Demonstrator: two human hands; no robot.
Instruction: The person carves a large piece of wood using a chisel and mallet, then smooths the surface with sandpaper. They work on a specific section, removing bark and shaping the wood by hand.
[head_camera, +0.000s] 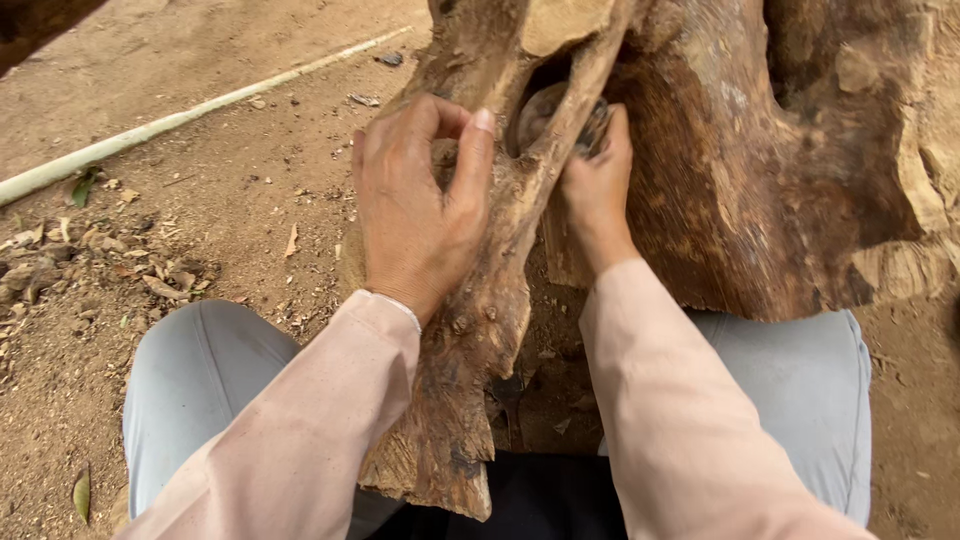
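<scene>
Both hands reach forward, left (415, 215) spread flat, right (598, 180) curled, sleeves pink.

I see a big weathered stump (760, 150), brown and rough, standing on the dirt between the knees. A gnarled root limb (500, 270) runs down its front. A dark round object (545, 110) sits in a hollow behind that limb.
</scene>
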